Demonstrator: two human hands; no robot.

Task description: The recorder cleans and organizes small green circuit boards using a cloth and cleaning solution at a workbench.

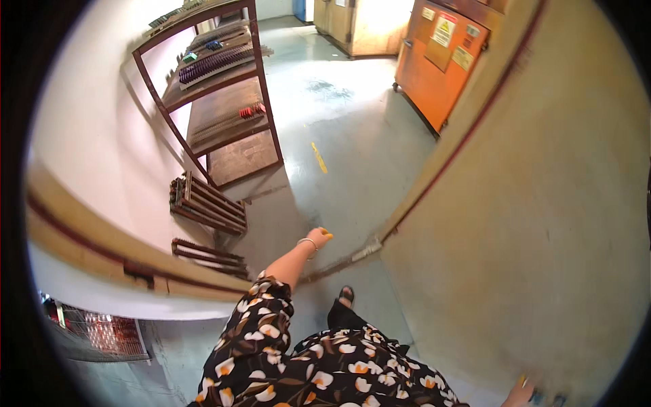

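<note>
My left hand (319, 237) swings forward over the threshold of a doorway, its fingers curled in loosely, with yellow at the fingertips and a bracelet (309, 242) at the wrist. Nothing shows in its grasp. At the lower right edge, my right hand (521, 393) is only partly in view, beside the broad tan door (522, 258). It too has yellow at a fingertip. Small dark teal pieces (546, 399) lie just right of it; whether the hand touches them I cannot tell. Most of its fingers are hidden.
A brown metal rack (244, 152) on the left carries rows of parts, including small red pieces (252, 110). Stacked metal frames (209, 205) lean by the wall. Ahead stands an orange cabinet (434, 74) on castors. Behind the left door frame (135, 268) is a wire basket (112, 336).
</note>
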